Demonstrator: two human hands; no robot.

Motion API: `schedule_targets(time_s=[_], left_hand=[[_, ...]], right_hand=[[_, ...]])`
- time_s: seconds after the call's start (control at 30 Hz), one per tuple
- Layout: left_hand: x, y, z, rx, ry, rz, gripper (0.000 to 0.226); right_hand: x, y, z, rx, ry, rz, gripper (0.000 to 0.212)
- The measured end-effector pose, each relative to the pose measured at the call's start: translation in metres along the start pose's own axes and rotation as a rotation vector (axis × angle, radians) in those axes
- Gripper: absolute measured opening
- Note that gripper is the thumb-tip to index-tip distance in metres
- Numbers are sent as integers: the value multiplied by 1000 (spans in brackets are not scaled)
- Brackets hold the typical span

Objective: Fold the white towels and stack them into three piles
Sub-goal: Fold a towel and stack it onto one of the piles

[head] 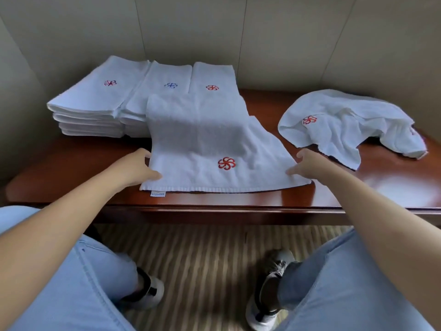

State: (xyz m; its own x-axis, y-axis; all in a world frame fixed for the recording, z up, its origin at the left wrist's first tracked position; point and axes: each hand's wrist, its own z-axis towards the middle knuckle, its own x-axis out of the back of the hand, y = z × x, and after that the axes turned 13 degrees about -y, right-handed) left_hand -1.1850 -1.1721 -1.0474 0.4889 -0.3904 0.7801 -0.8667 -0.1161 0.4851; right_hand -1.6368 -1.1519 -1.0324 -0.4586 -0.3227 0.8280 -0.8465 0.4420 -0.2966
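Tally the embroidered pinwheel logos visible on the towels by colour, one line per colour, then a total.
Red logos: 4, on the left pile, the right pile, the towel being folded and the crumpled towel.
Blue logos: 1, on the middle pile.
Total: 5.
A reddish trace at the crumpled towel's far edge is too unclear to count.

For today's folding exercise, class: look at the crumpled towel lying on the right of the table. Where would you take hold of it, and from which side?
Probably grip the crumpled towel at its near hem, the edge and hanging corner facing the person, coming from the front with the right hand. That edge lies free on the table, while the rest is bunched and folded over.
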Motion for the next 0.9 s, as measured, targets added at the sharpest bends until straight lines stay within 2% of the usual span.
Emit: schedule_targets(time_s=[0.07,0.2,0.3,0.47,0.63,0.7,0.8,0.83,0.9], left_hand=[[1,4,1,25,-25,-46,28],[3,10,-2,109,-129,-172,36],[4,19,-9,159,-194,-270,17],[6,19,-17,160,-244,-244,22],[10,16,-20,71,-220,-215,13],[19,16,-19,3,-194,-337,17],[32,15,-15,-141,-77,-650,18],[33,14,-14,-166,-54,-662,16],[26,9,-12,-154,-70,-475,14]], right_hand=[[2,-1,-3,-67,-33,9,59],[-1,2,-4,-147,-112,163,53],[1,4,-6,-139,-135,247,41],[8,6,-14,-93,-119,192,27],[14,10,-27,-9,-217,312,15],[20,14,-25,49,-220,421,15],[30,22,-18,164,-188,745,26],[31,24,-16,170,-186,781,28],[27,27,-12,119,-226,718,26]])
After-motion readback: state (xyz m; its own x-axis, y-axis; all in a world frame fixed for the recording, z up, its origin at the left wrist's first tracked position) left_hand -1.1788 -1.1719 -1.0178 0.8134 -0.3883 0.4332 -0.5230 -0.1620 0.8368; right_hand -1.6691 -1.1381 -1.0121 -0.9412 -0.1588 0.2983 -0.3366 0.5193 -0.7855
